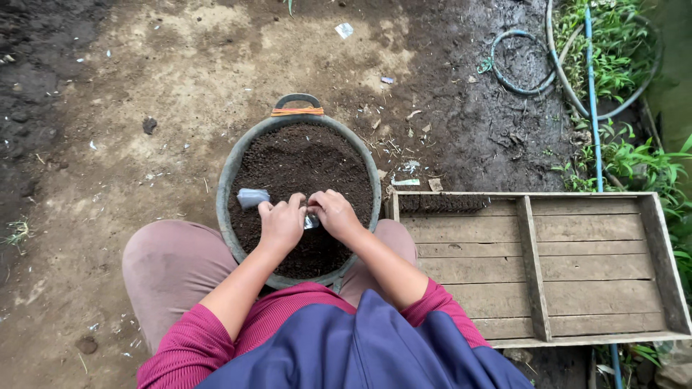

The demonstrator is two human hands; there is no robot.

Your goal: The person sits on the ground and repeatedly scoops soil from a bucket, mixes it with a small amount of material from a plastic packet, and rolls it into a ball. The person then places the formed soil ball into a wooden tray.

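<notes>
A person sits low on the ground with knees apart, and a round tub (229, 180) full of dark soil (303, 162) sits between the knees. The tub has a handle (298, 101) on the far side with an orange band on it.

Both hands are close together over the soil, near the middle of the tub. The left hand (281, 223) and the right hand (335, 214) are both pinched on a small clear bag (311, 221) — it shows as a little shiny bit in the gap between them. The fingers are curled in, not spread. How much soil is in the bag is too small to tell.

Just left of the left hand, more clear bags (252, 197) lie on the soil, near the tub's rim.

To the right of the tub is a flat wooden tray (591, 266) with a bar down its middle. It lies on the ground, right beside the right knee. In its far left corner is a short dark row (443, 204) of small things, too blurred to tell what they are.

The ground (144, 94) is bare brown dirt with bits of litter. Hoses (592, 86) — one blue, one green — lie at the far right by green plants (634, 158).
</notes>
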